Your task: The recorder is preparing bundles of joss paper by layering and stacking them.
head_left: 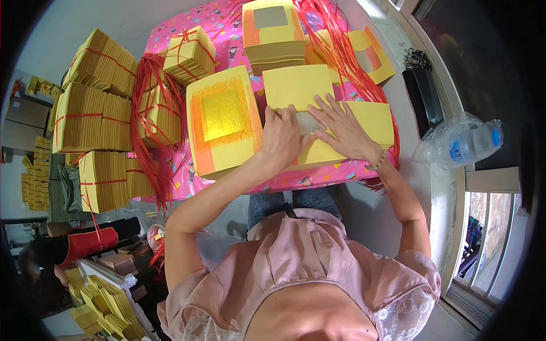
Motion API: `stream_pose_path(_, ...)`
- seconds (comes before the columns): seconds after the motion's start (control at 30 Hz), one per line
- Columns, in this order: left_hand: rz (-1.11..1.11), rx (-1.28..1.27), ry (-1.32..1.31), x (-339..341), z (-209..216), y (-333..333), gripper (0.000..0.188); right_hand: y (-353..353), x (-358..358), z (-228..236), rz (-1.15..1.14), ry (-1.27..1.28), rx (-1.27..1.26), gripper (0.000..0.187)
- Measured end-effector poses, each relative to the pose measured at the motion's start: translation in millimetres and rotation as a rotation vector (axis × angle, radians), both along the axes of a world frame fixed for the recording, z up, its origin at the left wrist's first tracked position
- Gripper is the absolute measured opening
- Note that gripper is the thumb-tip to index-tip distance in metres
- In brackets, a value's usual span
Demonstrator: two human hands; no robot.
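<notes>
In front of me lies a yellow paper sheet (pixel 298 85) on top of other yellow paper (pixel 372 122), with a silvery patch (pixel 307 123) showing between my hands. My left hand (pixel 281 137) is closed, its curled fingers pinching at the sheet's lower left edge; the fingertips are partly hidden. Spread flat, my right hand (pixel 347 129) presses on the paper with its fingers apart. Left of them lies a paper stack (pixel 223 120) topped by a gold foil square with an orange border. Behind stands another stack (pixel 273 54) with a silver square.
A pink patterned cloth (pixel 284 182) covers the table. Red ties (pixel 364 85) hang over its right side, more red ties (pixel 149 113) on its left. Tied yellow bundles (pixel 94 122) line the left. A plastic bottle (pixel 475 143) in a clear bag lies by the window at right.
</notes>
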State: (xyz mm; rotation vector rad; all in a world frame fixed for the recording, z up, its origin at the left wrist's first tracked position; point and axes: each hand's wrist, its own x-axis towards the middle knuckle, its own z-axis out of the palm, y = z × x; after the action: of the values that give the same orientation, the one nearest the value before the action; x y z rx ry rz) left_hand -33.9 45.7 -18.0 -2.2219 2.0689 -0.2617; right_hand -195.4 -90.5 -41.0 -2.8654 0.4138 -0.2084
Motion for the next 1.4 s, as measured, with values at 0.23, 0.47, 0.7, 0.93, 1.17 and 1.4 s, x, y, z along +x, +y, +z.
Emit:
stream_pose_path(0.23, 0.043, -0.146, 0.064, 7.5, -17.3, 2.5, 0.068, -5.5, 5.3, 4.3, 0.012, -0.028, -0.033, 0.055)
stream_pose_path(0.47, 0.042, -0.035, 0.111, 19.9, 7.1, -24.4, 0.063, -36.8, 26.6, 5.4, 0.033, -0.315, -0.188, 0.037)
stream_pose_path(0.7, -0.009, -0.105, 0.000, 37.6, 3.8, -43.2, 0.062, -55.2, 36.7, 2.0, 0.231, -0.415, -0.401, 0.025)
stream_pose_path(0.93, -0.088, -0.331, -0.321, 36.7, -6.7, -52.3, 0.034, -52.9, 31.8, 9.9, 0.062, -0.440, -0.166, 0.030)
stream_pose_path(1.17, -0.155, -0.493, -0.316, 6.9, 19.5, -50.8, 0.045, -55.3, 1.8, 29.9, -0.539, -0.386, 0.920, 0.041)
stream_pose_path(1.4, -0.298, -0.547, -0.133, -57.3, 17.5, -49.7, 0.051, -65.3, -69.0, 14.2, -0.521, -0.572, 1.281, 0.039)
